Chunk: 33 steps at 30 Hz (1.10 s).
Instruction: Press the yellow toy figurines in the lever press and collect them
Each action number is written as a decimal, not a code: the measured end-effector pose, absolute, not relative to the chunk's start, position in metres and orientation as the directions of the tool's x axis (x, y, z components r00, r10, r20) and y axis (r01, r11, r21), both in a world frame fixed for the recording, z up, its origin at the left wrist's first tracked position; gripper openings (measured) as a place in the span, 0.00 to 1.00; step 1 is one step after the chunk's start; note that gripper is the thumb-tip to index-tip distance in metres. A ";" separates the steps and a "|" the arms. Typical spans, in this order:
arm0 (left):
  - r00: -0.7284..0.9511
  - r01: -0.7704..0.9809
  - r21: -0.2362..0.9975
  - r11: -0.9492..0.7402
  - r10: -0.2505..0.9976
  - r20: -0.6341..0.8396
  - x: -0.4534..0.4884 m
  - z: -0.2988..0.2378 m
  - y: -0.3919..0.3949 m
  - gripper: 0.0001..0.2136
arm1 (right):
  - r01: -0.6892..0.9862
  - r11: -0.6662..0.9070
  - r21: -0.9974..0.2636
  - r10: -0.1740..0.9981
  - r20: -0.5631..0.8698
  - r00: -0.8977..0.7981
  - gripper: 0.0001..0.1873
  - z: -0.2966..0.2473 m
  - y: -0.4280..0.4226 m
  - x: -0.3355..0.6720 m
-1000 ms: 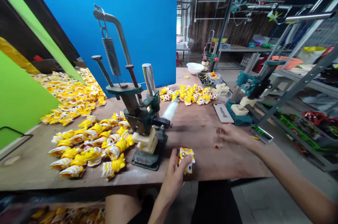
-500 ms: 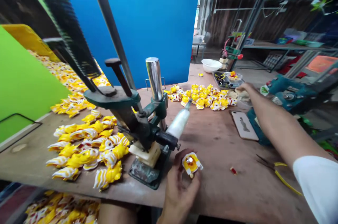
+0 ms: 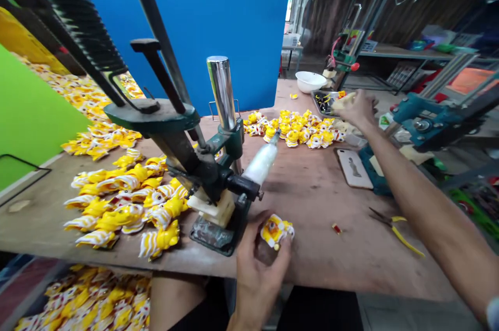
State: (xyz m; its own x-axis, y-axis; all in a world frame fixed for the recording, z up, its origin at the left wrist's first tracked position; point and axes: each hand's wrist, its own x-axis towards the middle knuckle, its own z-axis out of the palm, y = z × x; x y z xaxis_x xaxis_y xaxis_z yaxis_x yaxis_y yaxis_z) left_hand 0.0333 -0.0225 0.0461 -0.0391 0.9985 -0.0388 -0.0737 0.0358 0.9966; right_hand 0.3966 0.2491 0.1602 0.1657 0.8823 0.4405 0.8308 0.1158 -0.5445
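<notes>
My left hand (image 3: 257, 263) is closed round a small yellow and white toy head (image 3: 276, 230), held just above the wooden table (image 3: 312, 206) at its front edge, beside the base of a green hand press (image 3: 206, 180). My right hand (image 3: 356, 107) is stretched far across the table, closed on a pale cream piece (image 3: 343, 101) over a metal tray (image 3: 325, 102) of small parts. A heap of yellow toy heads (image 3: 296, 131) lies just left of that hand.
Many yellow and white toy pieces (image 3: 125, 201) lie left of the press, more in a bin (image 3: 89, 305) below. A phone (image 3: 353, 167), yellow-handled pliers (image 3: 397, 229), a small red bit (image 3: 336, 228), a white bowl (image 3: 310, 80) and a second green press (image 3: 421, 123) are on the right.
My right hand went from the near table edge out to the far tray and closed on a pale piece. My left hand turned the toy head and kept it by the press.
</notes>
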 end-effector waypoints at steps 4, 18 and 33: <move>0.031 -0.305 0.910 0.280 0.958 -0.285 0.008 0.053 -0.038 0.30 | 0.729 0.234 -0.643 0.967 0.235 -0.103 0.49 0.131 0.137 0.318; 0.075 0.220 0.975 -0.036 0.997 0.019 0.025 0.044 -0.010 0.21 | 0.512 0.407 -0.757 0.851 0.111 -0.513 0.45 0.093 -0.023 0.265; 0.298 0.185 0.964 -0.191 0.946 0.130 0.014 0.010 -0.020 0.23 | 0.635 0.280 -0.720 0.959 0.232 -0.160 0.22 0.042 -0.047 0.220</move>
State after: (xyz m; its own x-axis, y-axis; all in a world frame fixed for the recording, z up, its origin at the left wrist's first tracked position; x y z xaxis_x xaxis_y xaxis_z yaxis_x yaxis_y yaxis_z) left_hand 0.0144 -0.0204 0.0103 0.2976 0.9457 0.1304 0.1854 -0.1912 0.9639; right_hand 0.2200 -0.0469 0.0422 -0.1604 0.9595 0.2317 0.6347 0.2801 -0.7203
